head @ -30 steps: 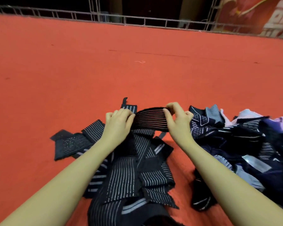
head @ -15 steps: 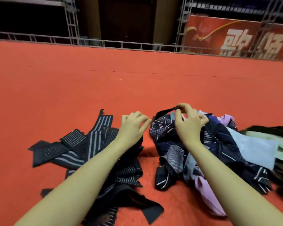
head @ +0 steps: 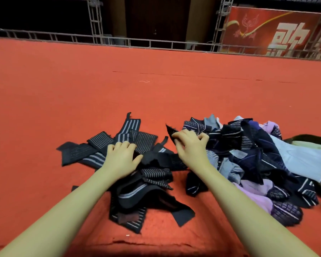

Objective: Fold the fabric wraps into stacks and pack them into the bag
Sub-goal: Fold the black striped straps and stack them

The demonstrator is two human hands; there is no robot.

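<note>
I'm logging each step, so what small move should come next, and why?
Probably lift the black wrap clear of the mixed pile: the right hand pinches its corner, while the left hand rests on the striped pile.

Black wraps (head: 130,143) with grey stripes, navy and lilac wraps (head: 252,164), orange-red carpet (head: 156,93).

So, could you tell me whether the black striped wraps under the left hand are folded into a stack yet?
Not yet. The black striped wraps lie loose and fanned out at crossed angles on the red carpet, with the left hand resting on them.
</note>
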